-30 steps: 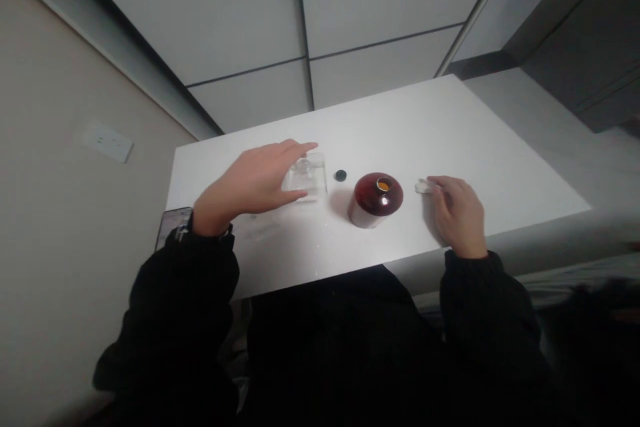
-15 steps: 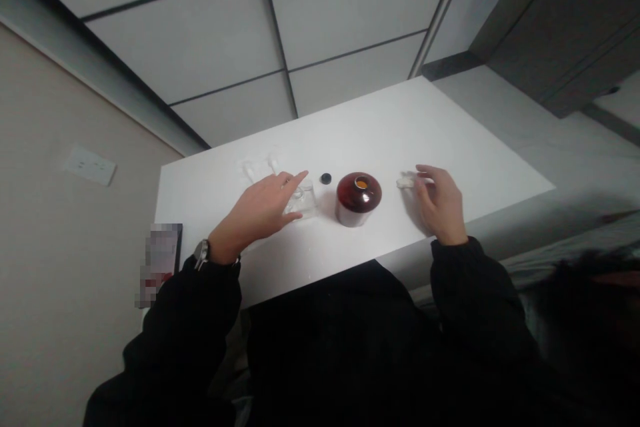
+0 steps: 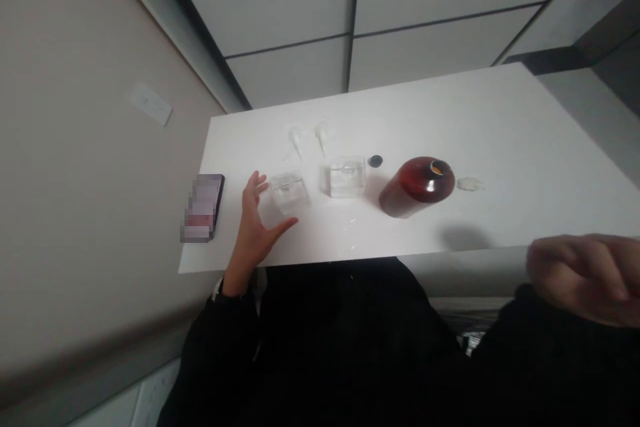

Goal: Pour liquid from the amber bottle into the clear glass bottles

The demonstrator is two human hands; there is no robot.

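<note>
My left hand (image 3: 257, 220) is open, thumb and fingers spread around the near-left side of a clear square glass bottle (image 3: 290, 195). I cannot tell whether the fingertips touch it. A second clear square bottle (image 3: 347, 178) stands just to its right. My right hand (image 3: 587, 277) is up at the right edge, away from the table, its fingers curled in with nothing visible in them. A tall red-brown bottle (image 3: 415, 190) stands uncapped, with a black cap (image 3: 375, 161) lying to its left. To its right lies a small crumpled whitish piece (image 3: 471, 184).
Two white pump heads (image 3: 321, 137) lie behind the clear bottles. A phone (image 3: 204, 208) rests at the table's left end, by the wall with a socket plate (image 3: 150, 104). Small wet-looking spots mark the white table (image 3: 345, 240) near its front edge.
My view has turned left. My left hand has gone from over the clear bottles to the leftmost one's side. My right hand has left the whitish piece and risen toward the right edge.
</note>
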